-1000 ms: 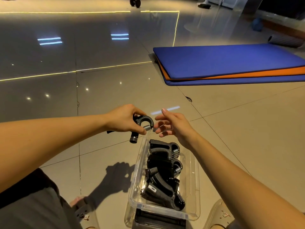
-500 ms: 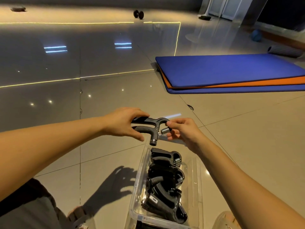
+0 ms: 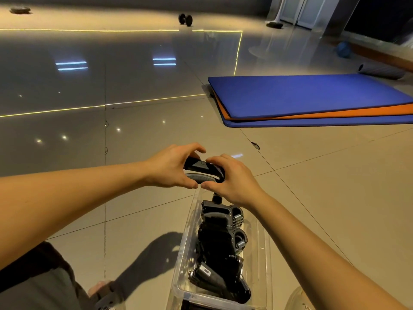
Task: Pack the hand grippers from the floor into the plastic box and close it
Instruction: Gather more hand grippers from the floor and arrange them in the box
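A black hand gripper [image 3: 202, 172] is held level in the air above the far end of the clear plastic box [image 3: 181, 262]. My left hand [image 3: 172, 167] grips its handles from the left. My right hand [image 3: 232, 179] curls over its right end, hiding the spring. Several black hand grippers [image 3: 220, 245] with steel springs lie packed in a row inside the box, which stands open on the tiled floor between my feet. No lid can be made out.
Stacked blue and orange mats [image 3: 312, 99] lie on the floor to the far right. A dumbbell [image 3: 185, 19] sits far back, a rolled mat [image 3: 381, 71] and a blue ball [image 3: 343, 49] at the far right. My sandalled feet [image 3: 105, 294] flank the box.
My right hand has gone from open beside the hand gripper to gripping its right end. The hand gripper now lies level between both hands, its handles drawn closer together.
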`<action>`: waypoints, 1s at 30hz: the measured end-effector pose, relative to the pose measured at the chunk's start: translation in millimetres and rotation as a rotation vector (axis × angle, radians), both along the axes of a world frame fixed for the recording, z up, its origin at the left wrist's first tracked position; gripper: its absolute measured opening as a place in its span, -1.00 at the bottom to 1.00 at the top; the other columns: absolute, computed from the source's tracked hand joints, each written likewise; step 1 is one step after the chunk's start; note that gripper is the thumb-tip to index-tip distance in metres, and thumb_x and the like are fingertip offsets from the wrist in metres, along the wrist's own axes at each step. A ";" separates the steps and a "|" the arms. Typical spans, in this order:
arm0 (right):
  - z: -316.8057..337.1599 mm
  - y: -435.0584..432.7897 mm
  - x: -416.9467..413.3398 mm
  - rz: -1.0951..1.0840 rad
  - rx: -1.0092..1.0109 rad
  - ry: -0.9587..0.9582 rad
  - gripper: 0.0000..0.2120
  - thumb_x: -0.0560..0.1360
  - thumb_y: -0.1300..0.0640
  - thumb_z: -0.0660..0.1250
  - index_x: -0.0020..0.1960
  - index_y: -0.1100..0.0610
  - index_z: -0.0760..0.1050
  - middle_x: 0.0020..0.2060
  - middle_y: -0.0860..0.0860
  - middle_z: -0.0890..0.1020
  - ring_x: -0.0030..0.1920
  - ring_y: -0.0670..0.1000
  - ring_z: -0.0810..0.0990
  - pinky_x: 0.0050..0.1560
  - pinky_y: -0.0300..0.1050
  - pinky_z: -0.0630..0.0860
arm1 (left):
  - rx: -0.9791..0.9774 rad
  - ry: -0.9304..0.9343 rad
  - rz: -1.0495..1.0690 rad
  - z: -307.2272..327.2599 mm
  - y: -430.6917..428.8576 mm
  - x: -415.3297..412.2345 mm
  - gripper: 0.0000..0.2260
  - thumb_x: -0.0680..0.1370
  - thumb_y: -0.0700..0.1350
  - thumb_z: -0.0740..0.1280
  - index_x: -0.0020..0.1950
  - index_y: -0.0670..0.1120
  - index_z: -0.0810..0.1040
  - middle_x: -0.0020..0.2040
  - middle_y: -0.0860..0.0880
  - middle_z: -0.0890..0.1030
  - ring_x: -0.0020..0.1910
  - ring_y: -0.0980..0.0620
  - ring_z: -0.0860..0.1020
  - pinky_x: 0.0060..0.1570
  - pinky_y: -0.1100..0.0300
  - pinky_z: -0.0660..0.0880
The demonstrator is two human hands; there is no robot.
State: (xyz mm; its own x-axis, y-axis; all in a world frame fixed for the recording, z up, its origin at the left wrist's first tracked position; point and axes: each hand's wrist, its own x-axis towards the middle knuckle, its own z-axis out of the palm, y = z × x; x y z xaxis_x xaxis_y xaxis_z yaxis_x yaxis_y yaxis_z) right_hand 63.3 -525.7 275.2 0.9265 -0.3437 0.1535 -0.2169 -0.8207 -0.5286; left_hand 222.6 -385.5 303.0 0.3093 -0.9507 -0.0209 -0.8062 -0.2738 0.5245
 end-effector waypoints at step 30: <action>-171.1 -54.0 -19.0 -0.076 -0.154 0.301 -0.50 0.53 -0.09 0.42 0.41 0.02 0.45 0.26 0.01 0.61 0.21 0.11 0.49 0.22 0.05 0.44 | 0.461 -0.237 -0.295 -131.1 10.8 -2.5 0.22 0.28 0.52 0.38 0.65 -0.05 -0.18 0.66 0.00 -0.13 0.63 0.00 -0.08 0.53 0.18 -0.16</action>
